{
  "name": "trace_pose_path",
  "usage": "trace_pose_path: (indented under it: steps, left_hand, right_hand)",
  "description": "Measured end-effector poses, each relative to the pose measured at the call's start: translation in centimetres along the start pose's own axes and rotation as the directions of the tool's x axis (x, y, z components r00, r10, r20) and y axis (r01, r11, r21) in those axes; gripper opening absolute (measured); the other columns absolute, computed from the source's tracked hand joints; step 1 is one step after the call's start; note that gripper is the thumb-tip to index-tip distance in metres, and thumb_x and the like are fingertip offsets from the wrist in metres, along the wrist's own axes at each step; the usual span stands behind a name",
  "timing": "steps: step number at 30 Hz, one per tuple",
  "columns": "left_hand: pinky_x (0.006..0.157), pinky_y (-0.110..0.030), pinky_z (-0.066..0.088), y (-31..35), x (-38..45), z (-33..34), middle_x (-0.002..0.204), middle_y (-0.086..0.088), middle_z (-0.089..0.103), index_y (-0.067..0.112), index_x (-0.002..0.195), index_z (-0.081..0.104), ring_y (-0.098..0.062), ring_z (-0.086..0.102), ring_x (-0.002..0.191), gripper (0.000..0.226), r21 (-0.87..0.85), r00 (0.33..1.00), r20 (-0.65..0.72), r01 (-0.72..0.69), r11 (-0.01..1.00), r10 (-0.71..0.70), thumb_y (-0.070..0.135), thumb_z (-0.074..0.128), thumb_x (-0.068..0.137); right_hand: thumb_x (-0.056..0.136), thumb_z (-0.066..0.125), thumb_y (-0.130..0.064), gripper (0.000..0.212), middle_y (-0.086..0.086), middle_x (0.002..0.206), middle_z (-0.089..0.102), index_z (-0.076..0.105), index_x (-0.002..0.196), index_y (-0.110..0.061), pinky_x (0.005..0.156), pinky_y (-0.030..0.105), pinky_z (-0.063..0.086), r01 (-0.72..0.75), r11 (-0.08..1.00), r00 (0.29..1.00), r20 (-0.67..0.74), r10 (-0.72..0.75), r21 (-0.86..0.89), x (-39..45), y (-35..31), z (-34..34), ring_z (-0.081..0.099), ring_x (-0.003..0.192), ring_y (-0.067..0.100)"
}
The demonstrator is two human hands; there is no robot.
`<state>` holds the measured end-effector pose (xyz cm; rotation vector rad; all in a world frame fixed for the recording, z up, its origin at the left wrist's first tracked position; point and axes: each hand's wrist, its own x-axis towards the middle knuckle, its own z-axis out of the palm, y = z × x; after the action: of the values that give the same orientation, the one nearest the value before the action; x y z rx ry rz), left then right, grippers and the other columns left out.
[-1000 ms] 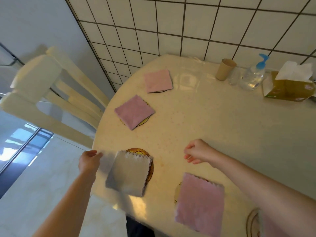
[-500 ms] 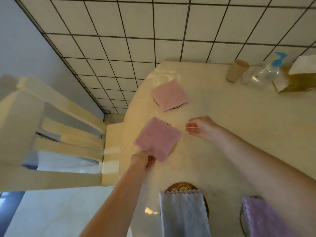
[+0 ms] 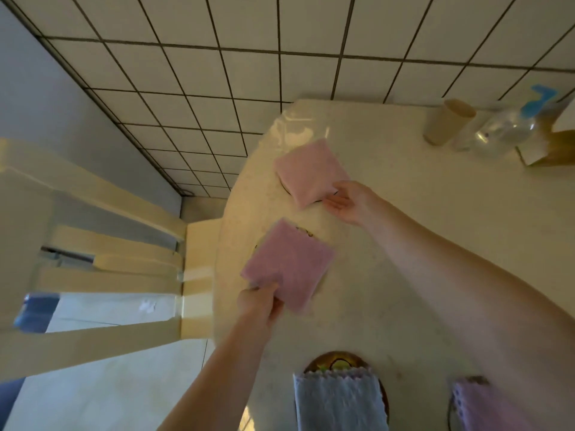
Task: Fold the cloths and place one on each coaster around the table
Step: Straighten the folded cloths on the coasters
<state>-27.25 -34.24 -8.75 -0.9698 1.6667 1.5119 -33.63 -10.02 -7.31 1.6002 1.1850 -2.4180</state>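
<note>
Head view shows the left hand pinching the mauve folded square cloth by its near corner, while the right hand's released grip reaches the pale pink folded cloth beyond it.

Pale square wall tiles with dark grout behind a glossy cream tabletop. Cream slatted chair pushed in at left. Plain grey wall beyond it. Light floor below, catching daylight.
</note>
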Motion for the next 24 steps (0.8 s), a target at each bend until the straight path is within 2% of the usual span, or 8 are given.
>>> trace_pose_path:
  steps: [3,5,10,13,15,20,22,24]
  left_hand:
    - [0.068,-0.037,0.052,-0.1,0.5,0.2,0.078,-0.012,0.064,0.002,0.086,0.064,-0.026,0.059,0.070,0.005,0.103,0.996,-0.035,-0.074,0.992,0.078,0.005,0.065,0.082]
    - [0.070,-0.038,0.050,-0.3,0.8,0.1,0.082,-0.015,0.066,-0.002,0.089,0.066,-0.027,0.060,0.076,0.014,0.152,0.991,-0.055,-0.108,0.982,0.118,0.009,0.067,0.081]
    - [0.083,-0.048,0.053,-0.1,0.3,0.2,0.088,-0.018,0.068,0.002,0.081,0.065,-0.035,0.064,0.088,0.007,0.025,0.994,-0.055,-0.091,0.996,0.092,0.009,0.067,0.082]
    - [0.078,-0.042,0.054,0.3,-0.5,0.6,0.086,-0.013,0.067,0.000,0.086,0.063,-0.028,0.064,0.082,0.006,-0.156,0.998,0.013,-0.054,0.986,0.057,0.005,0.064,0.086]
    - [0.075,-0.038,0.055,0.3,-0.6,0.6,0.089,-0.011,0.067,0.004,0.085,0.062,-0.025,0.064,0.083,0.004,-0.186,0.998,0.027,-0.053,0.981,0.059,0.006,0.065,0.087]
    - [0.082,-0.041,0.056,0.6,-0.3,0.5,0.100,-0.011,0.068,0.007,0.096,0.062,-0.028,0.066,0.094,0.012,-0.191,0.994,0.042,-0.088,0.978,0.097,0.012,0.067,0.086]
    - [0.080,-0.039,0.056,0.8,-0.2,0.5,0.105,-0.010,0.068,0.011,0.107,0.060,-0.026,0.066,0.096,0.022,-0.197,0.988,0.072,-0.120,0.973,0.136,0.013,0.067,0.086]
    - [0.080,-0.038,0.056,0.9,-0.1,0.4,0.110,-0.009,0.067,0.012,0.119,0.057,-0.025,0.066,0.099,0.032,-0.200,0.982,0.112,-0.127,0.972,0.152,0.013,0.065,0.088]
  right_hand:
    - [0.088,0.058,-0.010,0.023,0.018,0.110,0.056,0.053,0.109,-0.005,0.084,0.037,0.052,-0.018,1.000,1.000,0.003,0.018,0.014,1.2,-0.6,0.6,0.059,0.097,0.027]
    - [0.087,0.061,-0.014,0.028,0.014,0.100,0.057,0.051,0.112,-0.008,0.089,0.038,0.051,-0.039,0.999,0.999,-0.006,0.039,0.008,1.8,-0.9,0.6,0.059,0.094,0.025]
    - [0.084,0.064,-0.015,0.019,0.010,0.082,0.055,0.053,0.099,-0.012,0.063,0.036,0.052,-0.013,0.997,0.998,-0.065,0.008,-0.072,2.8,-2.6,0.8,0.055,0.068,0.020]
    - [0.081,0.068,-0.013,0.041,0.015,0.109,0.059,0.051,0.118,-0.009,0.066,0.040,0.055,0.088,0.987,0.992,-0.080,-0.099,-0.133,3.6,-3.9,1.4,0.061,0.088,0.028]
    - [0.080,0.071,-0.015,0.045,0.016,0.114,0.057,0.048,0.119,-0.009,0.076,0.044,0.056,0.114,0.976,0.988,-0.086,-0.131,-0.184,4.1,-4.5,2.0,0.061,0.098,0.031]
    - [0.079,0.073,-0.030,0.044,0.009,0.103,0.058,0.053,0.114,-0.013,0.075,0.040,0.054,0.061,0.911,0.996,-0.039,-0.084,-0.409,4.8,-5.9,2.6,0.061,0.090,0.027]
    - [0.077,0.074,-0.031,0.036,0.007,0.094,0.056,0.053,0.102,-0.015,0.079,0.037,0.053,0.001,0.888,1.000,-0.027,-0.015,-0.460,5.0,-6.2,2.8,0.058,0.084,0.023]
    - [0.077,0.073,-0.027,0.037,0.007,0.094,0.052,0.051,0.104,-0.016,0.079,0.035,0.051,-0.040,0.861,0.999,-0.035,0.026,-0.508,5.1,-6.4,3.1,0.057,0.085,0.023]
